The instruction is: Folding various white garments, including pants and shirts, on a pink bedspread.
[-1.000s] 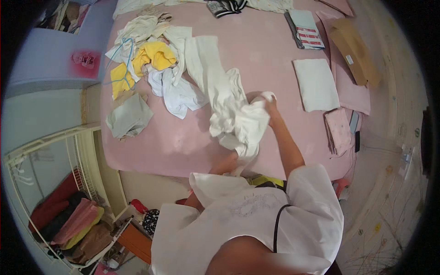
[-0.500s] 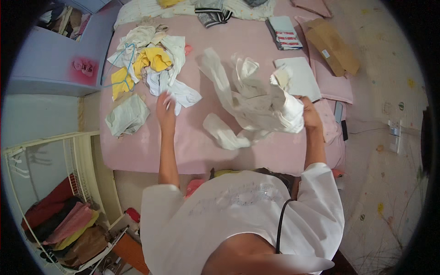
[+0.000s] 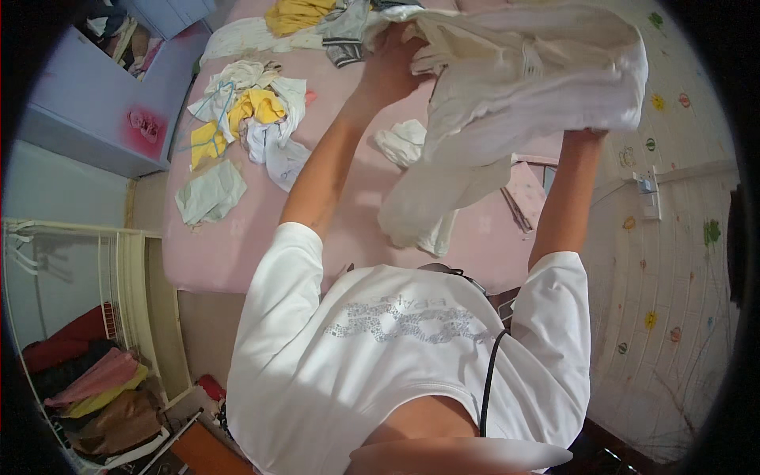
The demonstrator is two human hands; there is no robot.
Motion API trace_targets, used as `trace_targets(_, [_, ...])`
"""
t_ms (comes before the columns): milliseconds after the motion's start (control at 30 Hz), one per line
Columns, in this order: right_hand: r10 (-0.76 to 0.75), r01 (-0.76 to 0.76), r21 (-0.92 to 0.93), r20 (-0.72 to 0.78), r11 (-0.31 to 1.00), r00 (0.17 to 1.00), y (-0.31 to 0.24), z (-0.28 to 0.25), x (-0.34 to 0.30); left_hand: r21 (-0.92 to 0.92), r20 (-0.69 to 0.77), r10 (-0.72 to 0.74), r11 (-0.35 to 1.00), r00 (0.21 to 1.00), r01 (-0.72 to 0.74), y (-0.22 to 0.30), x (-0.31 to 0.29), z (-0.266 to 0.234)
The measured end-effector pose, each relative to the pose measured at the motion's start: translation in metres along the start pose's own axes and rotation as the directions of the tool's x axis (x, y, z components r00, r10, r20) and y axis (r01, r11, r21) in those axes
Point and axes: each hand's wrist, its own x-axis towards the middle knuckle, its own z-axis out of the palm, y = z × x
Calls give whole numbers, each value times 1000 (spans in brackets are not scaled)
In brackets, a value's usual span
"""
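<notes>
A: The left hand [image 3: 393, 67] and the right hand [image 3: 584, 136] are held raised and well apart, with a large, thin white fabric garment [image 3: 530, 87] spread between them!

B: Is a firm grip seen on either side?

A: On the left, fingers are curved at the garment's edge, but whether they are closed on it cannot be told. The right hand is mostly covered by fabric, so its hold cannot be told either.

B: Why so high and wide?

A: Probably so that the garment is opened out. It is held up over the smooth pink bed sheet [image 3: 237, 257], its long lower part drooping; whether the sheet is touched cannot be told.

B: And beside it?

A: Just left, a small bunched white cloth [image 3: 401, 142] is seen. Farther left, a tangled heap of white and yellow clothes [image 3: 259, 105] is topped by a thin light-blue hanger [image 3: 207, 145], with a pale grey-green crumpled cloth [image 3: 210, 192] set nearer.

B: Off to the side, perhaps so that space is given to the spread fabric!
</notes>
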Motion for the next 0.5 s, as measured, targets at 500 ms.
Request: trace_targets(500, [-200,-166,-602,-493,781,846,-55,32,29,-86,-408,219,957,886,-277,24,58,-205])
